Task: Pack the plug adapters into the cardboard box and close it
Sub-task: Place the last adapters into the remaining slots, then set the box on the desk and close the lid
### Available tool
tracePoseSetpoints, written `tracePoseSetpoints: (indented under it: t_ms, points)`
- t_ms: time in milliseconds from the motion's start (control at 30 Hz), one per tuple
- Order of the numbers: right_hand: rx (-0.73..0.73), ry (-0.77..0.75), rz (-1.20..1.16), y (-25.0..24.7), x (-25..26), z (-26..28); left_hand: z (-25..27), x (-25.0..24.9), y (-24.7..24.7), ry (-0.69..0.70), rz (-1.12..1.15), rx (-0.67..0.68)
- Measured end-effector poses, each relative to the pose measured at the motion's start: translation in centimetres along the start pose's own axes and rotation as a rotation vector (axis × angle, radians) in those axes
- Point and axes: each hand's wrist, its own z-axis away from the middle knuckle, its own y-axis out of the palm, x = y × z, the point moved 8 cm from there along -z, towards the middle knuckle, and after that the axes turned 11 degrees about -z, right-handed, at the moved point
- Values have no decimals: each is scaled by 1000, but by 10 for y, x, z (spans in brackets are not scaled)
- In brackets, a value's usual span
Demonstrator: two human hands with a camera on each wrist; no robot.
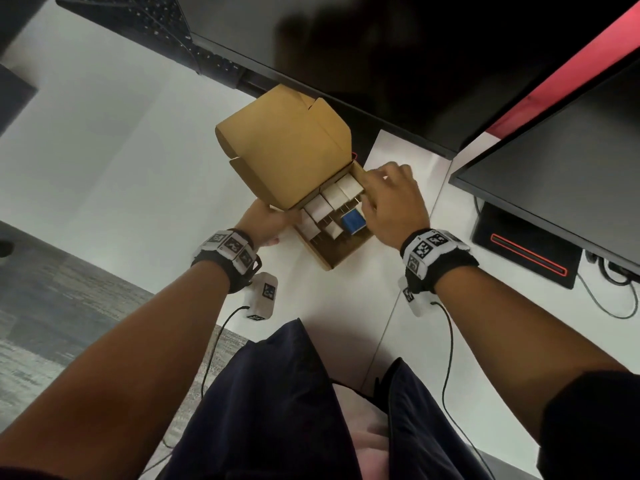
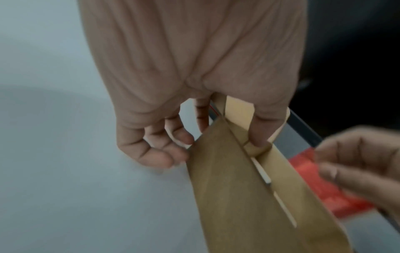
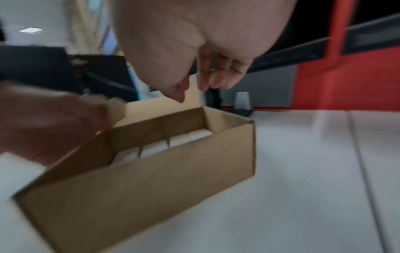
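— How far along would you say the packing is?

— Nearly done, I judge. Nearest the person, the front of the cardboard box (image 1: pixel 337 255) has bare floor showing, and just behind that sit the plug adapters: several white adapters (image 1: pixel 327 202) in rows and one blue adapter (image 1: pixel 354 220) on the right side. I see none lying loose on the white desk (image 1: pixel 121 150), so what is left seems to be the closing.

— And the lid?

— The lid (image 1: pixel 287 143) is raised, tilted over the back of the box, its side flaps not tucked in.

— What are the hands doing?

— The left hand (image 1: pixel 268 223) is at the box's left wall, where the lid hinges. The left wrist view shows its thumb (image 2: pixel 263 130) pressing a side flap (image 2: pixel 236 109) inward while the curled fingers (image 2: pixel 164 149) bear on the cardboard outside, so it pinches that corner. The right hand (image 1: pixel 391 202) hovers over the right rear corner, palm down, fingers loosely bent and holding nothing. Whether its fingertips touch the rim, I cannot tell.

— Beyond the box?

— Dark monitors (image 1: pixel 398 64) stand at the desk's far edge.
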Motion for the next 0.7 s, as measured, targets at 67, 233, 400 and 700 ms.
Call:
tracePoseSetpoints:
  t_ms: [67,233,400,700]
  points:
    - [62,172,-87,3,-22,2,8,-1,1,63,128,39]
    - [200,341,-382,21,-38,20,24,25,5,-47,670,50]
    - [141,418,-613,14,-41,33,36,37,15,-124,880,133]
    - [188,565,-826,19,-45,44,39,40,2,-107,731,212]
